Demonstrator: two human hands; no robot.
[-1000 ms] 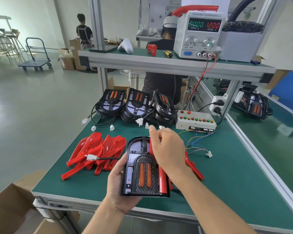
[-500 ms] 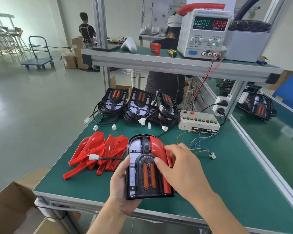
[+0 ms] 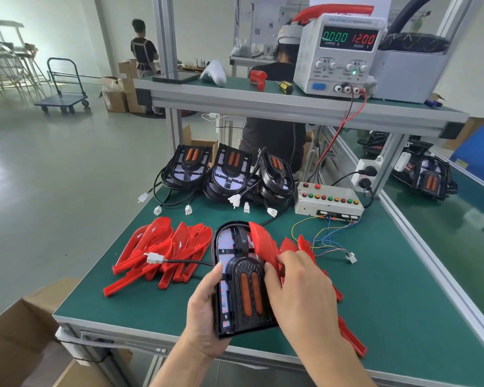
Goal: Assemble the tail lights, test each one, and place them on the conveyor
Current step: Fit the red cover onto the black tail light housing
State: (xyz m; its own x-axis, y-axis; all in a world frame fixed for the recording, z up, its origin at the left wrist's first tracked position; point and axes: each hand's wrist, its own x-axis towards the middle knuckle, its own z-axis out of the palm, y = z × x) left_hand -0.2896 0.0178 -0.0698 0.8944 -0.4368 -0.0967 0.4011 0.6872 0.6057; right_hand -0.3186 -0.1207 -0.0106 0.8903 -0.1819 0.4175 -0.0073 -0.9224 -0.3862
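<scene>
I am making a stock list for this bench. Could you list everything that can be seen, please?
Tail light housing in the hands: 1, black with orange strips, front edge of bench.
Red lens being fitted: 1, red, on the housing's right side.
Loose red lenses: a pile, red, bench left.
Waiting housings: 3, black, back of bench.
Switch box: 1, white, back right.
Power supply: 1, white, shelf, showing 12.00.
Finished tail light: 1, black, conveyor right.
Left hand: grip on the housing.
Right hand: grip on the red lens.
</scene>
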